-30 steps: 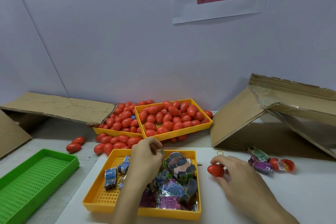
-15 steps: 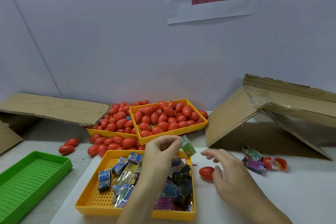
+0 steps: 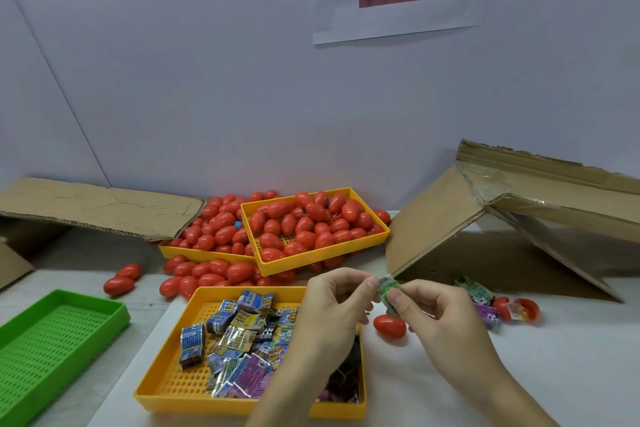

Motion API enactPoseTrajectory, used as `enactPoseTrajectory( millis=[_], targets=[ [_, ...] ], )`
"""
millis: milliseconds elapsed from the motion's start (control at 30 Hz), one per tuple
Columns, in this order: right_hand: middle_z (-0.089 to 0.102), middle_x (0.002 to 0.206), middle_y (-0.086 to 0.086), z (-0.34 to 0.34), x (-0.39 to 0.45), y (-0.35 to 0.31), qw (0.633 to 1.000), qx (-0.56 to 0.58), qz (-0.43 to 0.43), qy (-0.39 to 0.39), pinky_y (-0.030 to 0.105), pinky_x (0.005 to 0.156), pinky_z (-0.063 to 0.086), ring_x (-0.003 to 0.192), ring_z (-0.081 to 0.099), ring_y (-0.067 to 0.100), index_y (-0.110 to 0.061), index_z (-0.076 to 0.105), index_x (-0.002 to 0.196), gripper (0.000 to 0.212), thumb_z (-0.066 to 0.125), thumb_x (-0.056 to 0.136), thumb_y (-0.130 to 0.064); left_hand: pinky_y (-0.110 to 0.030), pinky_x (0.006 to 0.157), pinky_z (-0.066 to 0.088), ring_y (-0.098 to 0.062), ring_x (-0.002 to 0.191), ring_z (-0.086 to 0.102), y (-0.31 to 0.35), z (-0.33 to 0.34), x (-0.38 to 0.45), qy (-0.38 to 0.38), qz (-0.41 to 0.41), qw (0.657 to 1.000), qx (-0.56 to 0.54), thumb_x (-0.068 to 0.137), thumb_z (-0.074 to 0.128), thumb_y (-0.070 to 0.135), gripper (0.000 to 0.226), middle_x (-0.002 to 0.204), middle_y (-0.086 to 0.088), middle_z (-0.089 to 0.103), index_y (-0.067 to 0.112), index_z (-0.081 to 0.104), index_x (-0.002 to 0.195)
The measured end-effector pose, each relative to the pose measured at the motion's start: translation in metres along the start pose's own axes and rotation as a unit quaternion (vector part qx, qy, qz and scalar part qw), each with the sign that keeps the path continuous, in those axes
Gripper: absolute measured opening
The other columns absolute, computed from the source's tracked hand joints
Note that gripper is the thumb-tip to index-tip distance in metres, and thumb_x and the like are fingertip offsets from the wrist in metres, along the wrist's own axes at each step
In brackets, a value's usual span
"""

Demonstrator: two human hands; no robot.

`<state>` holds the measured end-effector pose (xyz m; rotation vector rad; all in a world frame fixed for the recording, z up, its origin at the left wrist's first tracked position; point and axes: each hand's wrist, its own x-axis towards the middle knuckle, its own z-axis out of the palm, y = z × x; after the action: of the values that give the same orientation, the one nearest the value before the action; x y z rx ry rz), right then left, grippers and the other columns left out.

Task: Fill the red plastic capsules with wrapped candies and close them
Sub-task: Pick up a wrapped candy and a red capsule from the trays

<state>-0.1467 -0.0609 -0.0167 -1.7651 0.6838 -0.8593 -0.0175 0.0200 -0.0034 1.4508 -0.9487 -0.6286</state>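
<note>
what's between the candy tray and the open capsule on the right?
Head view: between the yellow candy tray and the open capsule lie one closed red capsule and, further right, two loose wrapped candies, all on the white table.

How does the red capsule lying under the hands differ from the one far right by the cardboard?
The near capsule is closed and whole; the far-right capsule lies open, a wrapper showing inside. The near one lies alone; the far-right one lies beside wrapped candies. Both are red, on the white table.
</note>
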Motion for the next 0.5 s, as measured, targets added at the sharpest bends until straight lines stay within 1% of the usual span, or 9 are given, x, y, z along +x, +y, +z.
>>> enactPoseTrajectory(
  millis=[100,167,267,333,400,500],
  targets=[
    [0.071,0.071,-0.004,0.0003,-0.0012,-0.0026,1.000,0.024,0.006,-0.009,0.017,0.060,0.050,0.072,0.065,0.006,-0.025,0.077,0.078,0.033,0.057,0.075,-0.051,-0.014,0.057,0.046,-0.002,0.060,0.059,0.0000,0.0022,-0.0005,-0.009,-0.004,1.000,0.011,0.095,0.062,0.025,0.014,0.066,0.009,0.068,0.017,0.073,0.090],
    [0.070,0.068,-0.004,-0.0003,-0.0022,-0.0049,0.999,0.039,0.007,-0.011,0.012,0.056,0.047,0.067,0.063,0.004,-0.024,0.077,0.077,0.030,0.057,0.077,-0.046,-0.015,0.057,0.046,-0.002,0.060,0.059,-0.0002,0.0030,-0.0006,-0.004,-0.002,1.000,0.013,0.095,0.062,0.024,0.015,0.065,0.009,0.068,0.016,0.073,0.089],
    [0.073,0.076,-0.008,-0.0009,-0.0009,-0.0033,0.999,0.043,0.016,0.006,0.011,0.057,0.047,0.073,0.065,0.001,-0.024,0.075,0.089,0.018,0.061,0.086,-0.034,-0.015,0.055,0.046,-0.001,0.057,0.059,-0.0005,0.0019,-0.0001,0.011,0.003,1.000,0.026,0.095,0.062,0.023,0.015,0.063,0.009,0.067,0.015,0.072,0.087],
    [0.073,0.082,-0.009,-0.0017,0.0000,-0.0019,0.999,0.040,0.019,0.025,0.012,0.059,0.049,0.079,0.067,0.003,-0.026,0.073,0.092,0.010,0.064,0.087,-0.028,-0.014,0.055,0.046,-0.001,0.057,0.059,-0.0001,0.0009,0.0003,0.017,0.006,0.999,0.032,0.094,0.063,0.023,0.014,0.062,0.009,0.067,0.016,0.072,0.085],
    [0.074,0.081,-0.008,-0.0020,-0.0001,-0.0028,0.999,0.042,0.016,0.030,0.013,0.060,0.049,0.079,0.067,0.005,-0.027,0.073,0.090,0.013,0.065,0.083,-0.035,-0.017,0.057,0.048,-0.002,0.059,0.060,-0.0004,0.0009,0.0005,0.017,0.011,0.999,0.045,0.093,0.065,0.024,0.014,0.062,0.009,0.066,0.018,0.072,0.083],
    [0.073,0.076,-0.006,-0.0022,-0.0010,-0.0058,0.998,0.053,0.015,0.030,0.014,0.059,0.050,0.075,0.066,0.004,-0.026,0.075,0.084,0.025,0.061,0.075,-0.045,-0.024,0.062,0.051,-0.004,0.065,0.062,-0.0020,0.0016,0.0010,0.021,0.021,0.997,0.071,0.092,0.066,0.026,0.013,0.066,0.008,0.067,0.021,0.072,0.081]
  ],
)
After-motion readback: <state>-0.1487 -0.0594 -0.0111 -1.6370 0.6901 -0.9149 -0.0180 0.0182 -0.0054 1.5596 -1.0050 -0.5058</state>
